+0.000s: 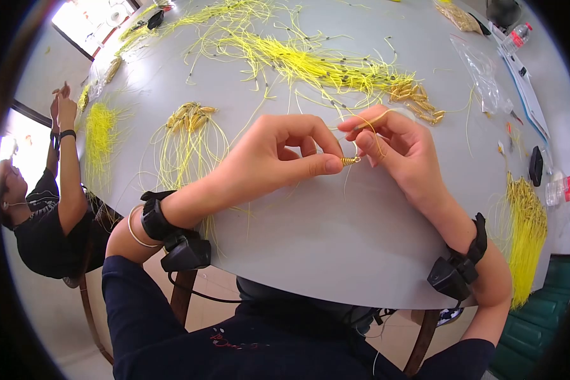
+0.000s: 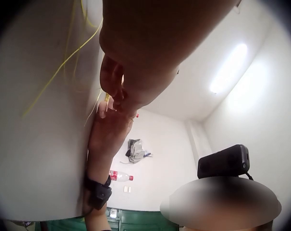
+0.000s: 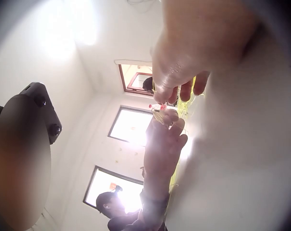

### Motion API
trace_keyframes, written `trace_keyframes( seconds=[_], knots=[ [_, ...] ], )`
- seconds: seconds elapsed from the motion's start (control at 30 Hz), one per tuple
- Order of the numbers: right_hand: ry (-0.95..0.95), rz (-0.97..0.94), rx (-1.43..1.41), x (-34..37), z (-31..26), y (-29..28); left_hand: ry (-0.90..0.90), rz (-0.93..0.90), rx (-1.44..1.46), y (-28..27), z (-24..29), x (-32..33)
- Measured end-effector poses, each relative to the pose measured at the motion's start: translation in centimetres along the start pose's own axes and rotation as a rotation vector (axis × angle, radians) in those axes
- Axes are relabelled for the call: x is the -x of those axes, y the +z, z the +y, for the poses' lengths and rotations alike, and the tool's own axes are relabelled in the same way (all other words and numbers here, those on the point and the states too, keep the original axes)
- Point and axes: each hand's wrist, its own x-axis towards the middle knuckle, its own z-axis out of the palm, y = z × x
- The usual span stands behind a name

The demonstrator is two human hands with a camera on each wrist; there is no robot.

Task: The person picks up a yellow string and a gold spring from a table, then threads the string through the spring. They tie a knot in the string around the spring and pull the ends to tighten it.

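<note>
WHILE LEFT HAND (image 1: pixel 291 149) AND RIGHT HAND (image 1: pixel 406 142) NEARLY MEET, GREY TABLETOP (image 1: pixel 291 244) SHOWS BELOW

Left hand pinches a small gold coil (image 1: pixel 349 161) between thumb and forefinger; its looped end juts toward the right hand. Right hand, fingers curled, holds a thin yellow line (image 1: pixel 377 134) just beside; exact grip too small to tell. Grey tabletop runs from beneath both hands to its curved near edge. Beyond them, a long yellow bundle (image 1: pixel 323 68) stretches crosswise. Gold-ended cluster (image 1: pixel 192 117) to the left; second bundle (image 1: pixel 527 240) along the right edge.
</note>
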Motion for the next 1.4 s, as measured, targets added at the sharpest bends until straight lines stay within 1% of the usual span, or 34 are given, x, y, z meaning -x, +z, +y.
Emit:
trace_keyframes(
  seconds=[0.03,0.1,0.13,0.17,0.2,0.27,0.3,0.33,0.37,0.4,0.43,0.47,0.6,0.67,0.7,0.77,0.87,1.0,1.2,1.3,1.4],
  knots=[
    [0.002,0.001,-0.001,0.0,0.0,-0.1,-0.021,-0.024,-0.021,-0.1,-0.1,0.0],
    [0.014,-0.056,0.056,0.1,-0.1,-0.4,-0.042,-0.051,-0.041,0.1,0.0,0.0],
    [0.014,-0.055,0.056,0.1,-0.1,-0.2,-0.02,0.009,-0.013,0.3,0.2,0.1],
    [0.01,0.036,-0.106,0.0,-0.1,0.2,0.002,0.068,0.014,0.4,0.3,0.1],
    [0.006,0.126,-0.268,0.0,-0.1,0.4,0.002,0.068,0.012,0.3,0.1,0.0],
    [0.023,0.139,-0.258,0.3,-0.6,-0.7,0.145,0.318,-0.323,-0.2,-0.4,-0.1],
    [0.043,0.151,-0.247,0.5,-0.8,-1.0,0.144,0.317,-0.324,-0.3,-0.5,-0.3],
    [0.011,0.132,-0.129,0.4,-0.7,-0.7,0.128,0.346,-0.209,-0.4,-0.6,-0.4],
    [0.012,0.132,-0.131,0.5,-0.6,-0.6,0.111,0.374,-0.093,-0.4,-0.6,-0.4],
    [0.01,0.046,0.004,0.7,-0.5,-0.5,0.11,0.374,-0.093,-0.4,-0.6,-0.4],
    [0.007,-0.039,0.14,0.8,-0.5,-0.3,0.093,0.33,-0.033,-0.4,-0.5,-0.3],
    [0.025,-0.043,0.173,0.8,-0.7,0.1,0.078,0.287,0.026,-0.4,-0.3,-0.3],
    [0.065,0.002,0.115,0.8,-0.5,0.0,0.025,0.306,0.049,-0.1,0.3,-0.1],
    [0.013,-0.012,0.165,0.8,-0.1,0.0,0.056,0.373,0.046,0.1,0.1,-0.2],
    [0.012,-0.011,0.164,0.8,-0.2,0.0,0.056,0.372,0.045,0.0,0.2,-0.2],
    [-0.003,-0.025,0.22,0.8,-0.5,0.1,0.014,0.311,0.056,-0.4,0.2,-0.1],
    [0.011,-0.015,0.209,0.7,-0.3,0.1,0.025,0.272,0.066,-0.5,0.2,-0.1],
    [0.015,-0.007,0.216,0.7,-0.3,0.1,0.014,0.283,0.015,-0.1,0.2,-0.2],
    [0.095,0.004,0.153,0.7,-0.4,0.0,0.027,0.264,0.038,-0.2,0.0,-0.2],
    [0.095,0.042,0.127,0.6,-0.4,0.1,-0.021,0.262,0.053,0.0,0.5,-0.1],
    [0.133,0.008,0.111,0.6,-0.6,0.2,-0.033,0.231,0.059,0.1,0.5,-0.1]
  ],
)
